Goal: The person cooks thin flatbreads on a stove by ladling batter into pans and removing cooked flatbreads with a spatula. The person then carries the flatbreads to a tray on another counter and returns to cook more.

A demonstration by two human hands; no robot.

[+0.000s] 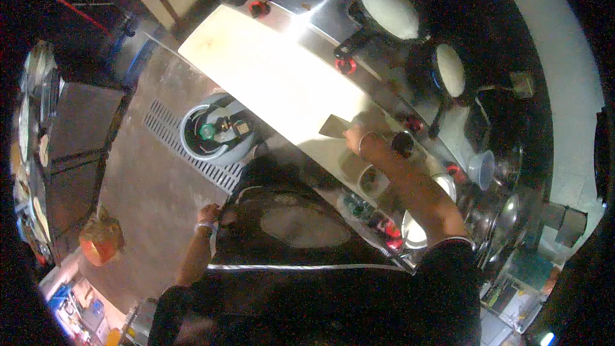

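My right hand (354,138) is closed around a flat, dark scraper-like tool (333,126). The blade lies over the long pale board (240,62), which is washed out by strong light; whether it touches the surface I cannot tell. Close to that wrist are a small dark round cup (402,142) and a pale round container (372,179). My left hand (210,212) hangs low at my left side, beside the dark apron (302,226). Its fingers look curled, but blur hides whether they hold anything.
Beyond the board runs a steel stove with red knobs (346,66) and several pans, including a white-surfaced one (389,12). A gas cylinder (218,129) stands by a floor drain grate (161,117). An orange-and-brown object (100,242) sits on the floor. A translucent tub (481,169) is at right.
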